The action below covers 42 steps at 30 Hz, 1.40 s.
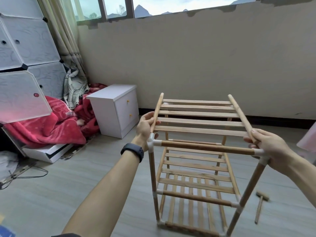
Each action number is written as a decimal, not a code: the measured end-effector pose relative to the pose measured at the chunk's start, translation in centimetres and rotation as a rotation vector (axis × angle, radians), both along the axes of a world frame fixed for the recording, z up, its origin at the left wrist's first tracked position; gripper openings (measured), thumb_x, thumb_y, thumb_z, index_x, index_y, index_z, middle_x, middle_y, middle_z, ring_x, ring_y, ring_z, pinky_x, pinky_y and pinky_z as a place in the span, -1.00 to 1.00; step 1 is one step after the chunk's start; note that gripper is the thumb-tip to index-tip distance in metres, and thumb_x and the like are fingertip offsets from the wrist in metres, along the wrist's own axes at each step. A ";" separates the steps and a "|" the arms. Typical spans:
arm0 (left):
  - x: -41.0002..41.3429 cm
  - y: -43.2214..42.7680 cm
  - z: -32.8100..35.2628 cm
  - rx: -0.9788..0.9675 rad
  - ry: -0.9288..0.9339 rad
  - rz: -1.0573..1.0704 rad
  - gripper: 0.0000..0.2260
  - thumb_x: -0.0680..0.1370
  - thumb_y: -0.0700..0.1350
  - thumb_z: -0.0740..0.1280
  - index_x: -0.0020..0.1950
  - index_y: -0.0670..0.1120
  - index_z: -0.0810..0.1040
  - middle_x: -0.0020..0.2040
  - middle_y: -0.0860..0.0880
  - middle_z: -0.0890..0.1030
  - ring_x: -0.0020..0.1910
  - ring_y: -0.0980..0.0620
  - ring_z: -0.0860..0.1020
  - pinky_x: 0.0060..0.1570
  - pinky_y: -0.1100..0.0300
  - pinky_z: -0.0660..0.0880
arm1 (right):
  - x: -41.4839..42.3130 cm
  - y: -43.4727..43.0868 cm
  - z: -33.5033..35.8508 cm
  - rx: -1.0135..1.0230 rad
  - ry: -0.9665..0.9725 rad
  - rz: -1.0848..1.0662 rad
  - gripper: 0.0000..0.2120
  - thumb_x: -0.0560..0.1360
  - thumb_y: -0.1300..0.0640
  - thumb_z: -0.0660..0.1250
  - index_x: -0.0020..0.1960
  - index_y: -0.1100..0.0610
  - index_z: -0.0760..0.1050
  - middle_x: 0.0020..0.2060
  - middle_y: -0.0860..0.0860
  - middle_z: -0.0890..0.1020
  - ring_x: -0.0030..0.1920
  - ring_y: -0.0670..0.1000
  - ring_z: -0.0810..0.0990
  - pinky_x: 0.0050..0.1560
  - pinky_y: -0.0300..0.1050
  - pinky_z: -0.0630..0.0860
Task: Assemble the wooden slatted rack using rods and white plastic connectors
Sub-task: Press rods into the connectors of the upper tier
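Note:
A wooden slatted shelf panel [200, 121] is held tilted above the top of the rack frame [196, 183]. My left hand [145, 126] grips the panel's left side rod near its lower end, just above the white plastic connector [153, 142] at the near left corner. My right hand [268, 145] grips the right side rod's lower end, over the near right white connector [261, 155]. A front rod [206, 147] joins the two connectors. Lower slatted shelves sit inside the frame.
A small wooden mallet [260, 204] lies on the floor right of the rack. A white two-drawer nightstand [118, 108] stands behind at left, with a red blanket [56, 124] and a white cube cabinet [24, 48] further left. A wall runs behind the rack.

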<state>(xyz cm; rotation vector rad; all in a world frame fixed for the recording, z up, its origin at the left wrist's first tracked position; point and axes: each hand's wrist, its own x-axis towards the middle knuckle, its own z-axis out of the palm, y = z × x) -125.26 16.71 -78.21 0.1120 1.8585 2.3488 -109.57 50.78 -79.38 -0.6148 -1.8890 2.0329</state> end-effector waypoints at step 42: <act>16.9 12.2 -1.3 -1.430 0.969 -0.088 -0.56 0.53 0.29 -0.06 0.07 0.04 0.43 -0.31 0.07 0.56 -0.26 0.01 0.58 0.16 -0.14 0.36 | 2.1 -7.2 -3.1 -0.353 0.112 0.222 -0.65 0.41 0.00 0.56 0.07 0.16 0.57 -0.33 0.02 0.62 -0.36 -0.03 0.61 -0.41 -0.14 0.55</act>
